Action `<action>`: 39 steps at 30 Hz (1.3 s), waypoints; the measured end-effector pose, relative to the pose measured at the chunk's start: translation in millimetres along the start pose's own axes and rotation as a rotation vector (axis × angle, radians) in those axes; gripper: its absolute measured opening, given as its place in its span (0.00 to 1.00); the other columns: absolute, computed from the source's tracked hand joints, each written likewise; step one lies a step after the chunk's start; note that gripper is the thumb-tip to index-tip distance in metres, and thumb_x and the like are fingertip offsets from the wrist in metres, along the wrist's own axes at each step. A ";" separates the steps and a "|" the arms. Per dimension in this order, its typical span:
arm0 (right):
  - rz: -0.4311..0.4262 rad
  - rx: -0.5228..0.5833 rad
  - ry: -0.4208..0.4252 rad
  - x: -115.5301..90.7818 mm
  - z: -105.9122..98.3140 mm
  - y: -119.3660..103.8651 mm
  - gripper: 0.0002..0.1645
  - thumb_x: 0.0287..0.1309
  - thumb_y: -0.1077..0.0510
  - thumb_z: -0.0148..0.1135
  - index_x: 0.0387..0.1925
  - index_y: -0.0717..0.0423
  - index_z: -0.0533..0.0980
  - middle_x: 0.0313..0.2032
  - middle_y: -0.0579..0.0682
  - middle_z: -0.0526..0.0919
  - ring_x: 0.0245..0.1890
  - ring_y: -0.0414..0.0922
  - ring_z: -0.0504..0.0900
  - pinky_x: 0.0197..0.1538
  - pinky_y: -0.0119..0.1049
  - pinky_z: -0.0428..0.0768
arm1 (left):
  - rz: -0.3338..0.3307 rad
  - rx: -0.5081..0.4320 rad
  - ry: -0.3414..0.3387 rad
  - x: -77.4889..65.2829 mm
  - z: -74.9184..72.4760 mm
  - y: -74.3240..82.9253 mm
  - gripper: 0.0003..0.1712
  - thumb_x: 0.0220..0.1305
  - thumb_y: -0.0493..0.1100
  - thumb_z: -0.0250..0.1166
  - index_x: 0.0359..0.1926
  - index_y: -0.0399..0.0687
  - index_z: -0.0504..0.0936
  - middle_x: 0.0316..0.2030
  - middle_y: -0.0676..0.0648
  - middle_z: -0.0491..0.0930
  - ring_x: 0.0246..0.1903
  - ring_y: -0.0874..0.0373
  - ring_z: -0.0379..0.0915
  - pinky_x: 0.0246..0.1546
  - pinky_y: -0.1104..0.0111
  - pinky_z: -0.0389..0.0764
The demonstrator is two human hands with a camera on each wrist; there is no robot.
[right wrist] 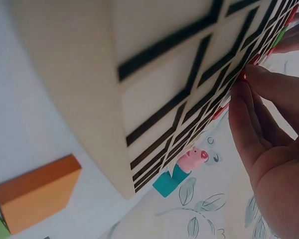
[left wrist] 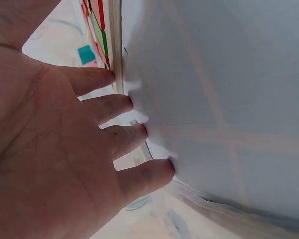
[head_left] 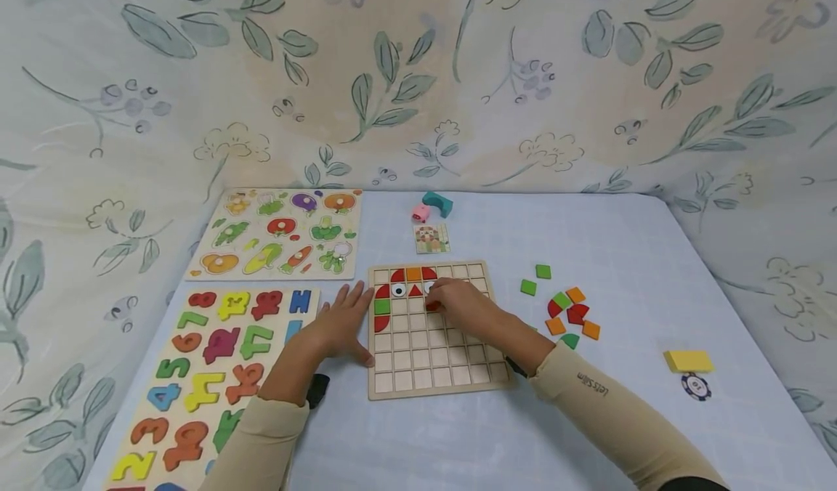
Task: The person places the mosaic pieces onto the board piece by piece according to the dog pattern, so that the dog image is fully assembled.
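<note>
My right hand reaches over a wooden grid board and pinches a small red piece between thumb and fingers, right at the board's surface. Red rounded pieces, an orange square, a green square, a red triangle and a round eye piece lie in the board's upper left cells. My left hand is spread beside the board's left side, thumb near its edge. In the left wrist view its fingertips rest on the tablecloth.
Loose green, orange and red pieces lie right of the board. Behind it are a picture card, a pink pig figure and a teal piece. Vegetable and number puzzle boards stand left. A yellow block and round token lie far right.
</note>
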State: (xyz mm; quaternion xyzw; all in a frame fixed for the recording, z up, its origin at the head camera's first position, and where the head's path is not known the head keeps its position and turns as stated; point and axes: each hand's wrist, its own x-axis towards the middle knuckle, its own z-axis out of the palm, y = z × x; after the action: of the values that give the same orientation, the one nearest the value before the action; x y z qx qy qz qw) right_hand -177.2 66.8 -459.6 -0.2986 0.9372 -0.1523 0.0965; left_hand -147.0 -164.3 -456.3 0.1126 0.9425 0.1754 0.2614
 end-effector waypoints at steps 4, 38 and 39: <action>-0.029 -0.014 0.015 -1.6 0.2 2.6 0.10 0.52 0.65 0.62 0.37 0.52 0.82 0.41 0.45 0.80 0.45 0.41 0.78 0.49 0.33 0.77 | -0.001 0.003 -0.010 1.1 -0.2 2.2 0.68 0.31 0.53 0.77 0.70 0.51 0.45 0.71 0.44 0.39 0.69 0.44 0.27 0.63 0.42 0.41; 0.493 -0.190 0.054 -109.3 -31.2 100.6 0.13 0.50 0.59 0.65 0.38 0.61 0.80 0.32 0.55 0.78 0.28 0.46 0.75 0.38 0.41 0.80 | 0.007 0.039 0.000 -0.9 0.3 2.2 0.68 0.30 0.54 0.77 0.70 0.48 0.45 0.70 0.42 0.39 0.68 0.42 0.28 0.61 0.40 0.43; 0.484 -0.181 0.064 -109.2 -30.5 100.8 0.12 0.50 0.60 0.65 0.38 0.61 0.81 0.33 0.55 0.79 0.30 0.47 0.75 0.39 0.41 0.80 | 0.006 0.039 -0.001 -0.8 0.3 3.2 0.69 0.30 0.54 0.77 0.70 0.48 0.45 0.70 0.42 0.39 0.68 0.42 0.28 0.61 0.40 0.43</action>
State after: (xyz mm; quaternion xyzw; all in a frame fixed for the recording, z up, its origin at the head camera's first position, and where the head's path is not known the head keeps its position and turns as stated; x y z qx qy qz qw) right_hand -151.3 216.2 -455.9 -0.0680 0.9937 -0.0494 0.0735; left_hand -145.9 -161.6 -454.9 0.1207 0.9452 0.1577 0.2592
